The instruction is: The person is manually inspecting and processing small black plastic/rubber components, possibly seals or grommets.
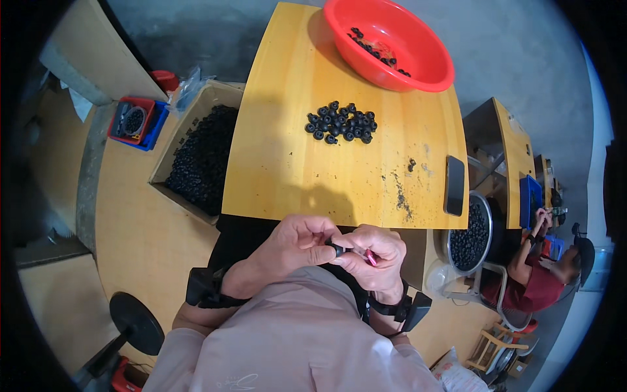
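Observation:
Close to my body, just off the table's front edge, my two hands meet. My left hand (294, 243) pinches a small black round part (336, 248) between thumb and fingers. Against its right side, my right hand (373, 257) is closed around a slim tool with a pinkish-red handle (371, 257); the tool's working end is hidden by fingers. Beyond my hands, a cluster of small black rubber-like parts (343, 122) with holes lies on the yellow wooden table (274, 163). Black crumbs (401, 199) are scattered toward its right side.
A red basin (424, 62) with several black parts stands at the table's far edge. A phone (454, 185) lies at the right. Left is a carton (171, 163) of black parts; right, a metal bowl (482, 261) of them. Another person (537, 277) sits at the far right.

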Available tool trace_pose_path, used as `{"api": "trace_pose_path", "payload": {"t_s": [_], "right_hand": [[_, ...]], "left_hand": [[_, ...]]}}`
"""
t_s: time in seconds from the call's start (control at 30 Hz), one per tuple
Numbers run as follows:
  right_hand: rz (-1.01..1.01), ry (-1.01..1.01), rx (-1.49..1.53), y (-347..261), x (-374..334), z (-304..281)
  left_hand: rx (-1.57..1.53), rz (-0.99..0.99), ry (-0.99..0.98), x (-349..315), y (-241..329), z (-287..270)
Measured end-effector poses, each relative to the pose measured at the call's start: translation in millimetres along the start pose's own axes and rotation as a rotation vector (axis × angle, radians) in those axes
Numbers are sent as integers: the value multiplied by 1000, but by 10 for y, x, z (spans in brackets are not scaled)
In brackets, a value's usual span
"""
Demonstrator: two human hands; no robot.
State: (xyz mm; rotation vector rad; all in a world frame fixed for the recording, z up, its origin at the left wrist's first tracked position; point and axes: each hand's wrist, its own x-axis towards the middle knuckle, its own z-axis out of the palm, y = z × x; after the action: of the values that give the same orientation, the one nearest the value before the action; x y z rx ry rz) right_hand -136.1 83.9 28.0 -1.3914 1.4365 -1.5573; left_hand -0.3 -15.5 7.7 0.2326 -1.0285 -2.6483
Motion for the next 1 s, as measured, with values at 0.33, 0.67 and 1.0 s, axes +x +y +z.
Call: {"api": "trace_pose_path", "payload": {"t_s": [0.33,0.67,1.0], "right_hand": [[31,-84,35,-39,-86,-101],[210,27,212,-91,-155,-140],[-148,-61,-356,-120,-205,-118]], "left_hand": [[68,-148,-69,17,19,13],[-208,-106,-49,24,-204,34],[-271,-77,3,32,-294,45]]}}
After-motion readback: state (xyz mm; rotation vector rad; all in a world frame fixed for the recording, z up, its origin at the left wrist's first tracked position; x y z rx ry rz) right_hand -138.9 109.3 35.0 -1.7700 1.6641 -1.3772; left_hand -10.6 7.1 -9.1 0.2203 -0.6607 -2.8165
